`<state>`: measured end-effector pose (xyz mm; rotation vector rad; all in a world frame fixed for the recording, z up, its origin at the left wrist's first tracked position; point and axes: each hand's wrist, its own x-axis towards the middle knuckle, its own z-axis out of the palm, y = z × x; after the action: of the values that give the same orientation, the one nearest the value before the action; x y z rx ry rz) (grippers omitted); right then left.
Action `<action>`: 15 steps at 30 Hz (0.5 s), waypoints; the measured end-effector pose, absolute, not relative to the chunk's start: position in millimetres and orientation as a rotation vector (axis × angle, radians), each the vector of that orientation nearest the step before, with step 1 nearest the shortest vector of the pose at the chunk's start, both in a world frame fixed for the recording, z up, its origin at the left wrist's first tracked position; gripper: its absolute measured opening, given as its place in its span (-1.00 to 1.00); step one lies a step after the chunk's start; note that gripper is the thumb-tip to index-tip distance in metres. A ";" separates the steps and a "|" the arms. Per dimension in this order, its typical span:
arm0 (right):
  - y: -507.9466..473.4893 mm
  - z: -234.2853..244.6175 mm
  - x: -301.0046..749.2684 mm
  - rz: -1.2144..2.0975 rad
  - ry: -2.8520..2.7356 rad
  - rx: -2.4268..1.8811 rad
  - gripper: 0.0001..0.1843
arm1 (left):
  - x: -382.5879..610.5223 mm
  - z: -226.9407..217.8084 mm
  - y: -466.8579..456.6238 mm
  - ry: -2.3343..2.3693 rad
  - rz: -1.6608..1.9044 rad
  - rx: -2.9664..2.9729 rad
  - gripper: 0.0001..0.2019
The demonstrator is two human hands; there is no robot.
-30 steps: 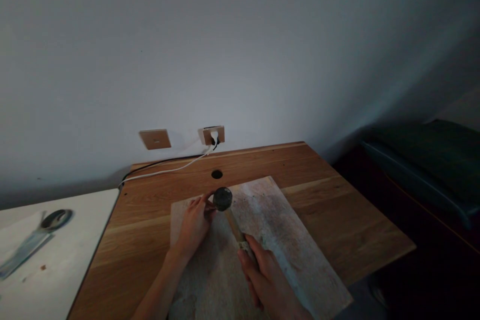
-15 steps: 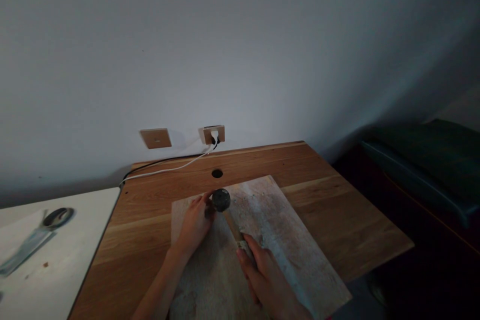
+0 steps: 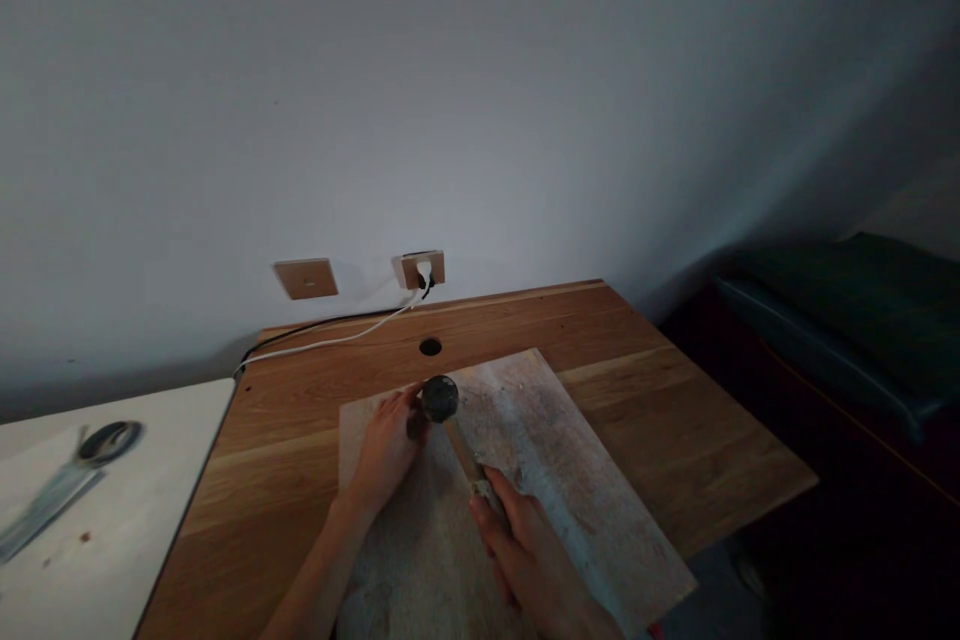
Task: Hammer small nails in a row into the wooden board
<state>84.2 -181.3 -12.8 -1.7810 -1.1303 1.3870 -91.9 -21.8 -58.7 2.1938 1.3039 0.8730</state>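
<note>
One hammer [image 3: 462, 446] slants, head forward-left, in right hand [image 3: 525, 548]; left hand's [image 3: 389, 444] hold unclear.

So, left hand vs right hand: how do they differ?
Place: the left hand is nearer the far edge of the board; the right hand is closer to the camera.
Grip: the right hand wraps the handle of the hammer; the left hand is off it, partly hidden by the hammer head.
Shared: both are bare.
</note>
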 end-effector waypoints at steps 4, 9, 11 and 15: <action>-181.0 -11.1 84.6 1.381 -1.131 -1.792 -0.26 | -91.7 -60.5 -20.9 1.321 0.869 2.184 -0.50; -181.1 -8.3 84.0 1.367 -1.177 -1.792 -0.29 | -92.2 -60.6 -20.2 1.323 0.867 2.197 -0.53; -180.7 -7.5 83.6 1.360 -1.185 -1.787 -0.31 | -92.2 -59.2 -20.7 1.325 0.854 2.214 -0.54; -179.1 -7.6 83.5 1.367 -1.156 -1.769 -0.28 | -91.4 -55.5 -22.3 1.325 0.842 2.241 -0.58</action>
<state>83.5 -179.1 -7.6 -1.7691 -1.1561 1.3667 -91.4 -22.3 -55.5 2.2406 1.3245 0.8419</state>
